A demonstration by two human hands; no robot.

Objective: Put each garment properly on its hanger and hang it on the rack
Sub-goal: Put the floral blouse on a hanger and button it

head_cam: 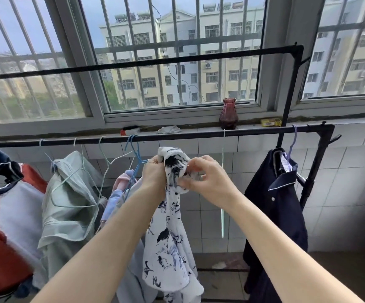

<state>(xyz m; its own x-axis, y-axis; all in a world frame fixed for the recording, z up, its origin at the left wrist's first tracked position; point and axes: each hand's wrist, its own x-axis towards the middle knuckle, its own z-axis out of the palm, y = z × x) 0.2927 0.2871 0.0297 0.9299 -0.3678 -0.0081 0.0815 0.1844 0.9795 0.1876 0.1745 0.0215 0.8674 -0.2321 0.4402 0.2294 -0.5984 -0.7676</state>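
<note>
My two forearms reach up from the bottom edge, nearest of all, and meet just below the front bar of the black rack (199,134). Between them I hold the white garment with the black ink print (168,241). It hangs long and straight down from my hands, its long axis upright, its loose hem low near the floor and its bunched top pointing up at the bar without touching it. My left hand (154,173) is curled round the gathered top, gripping it. My right hand (205,178) pinches a fold of the same cloth between thumb and fingertips, just beside the left.

Left of the garment the rack is crowded. A red and grey garment (4,215) fills the far left, a pale green shirt (67,200) hangs askew on its wire hanger beside it, and a pink and pale blue bundle (120,189) sits just behind my left wrist under a blue hanger (136,158). Right of my hands a pale hanger (222,193) hangs edge-on from the bar, bare. Farther right a navy shirt (277,211) hangs on a lilac hanger (292,145).

On the tiled sill behind stand a dark red glass vase (229,113) and a small yellow box (271,122).
</note>
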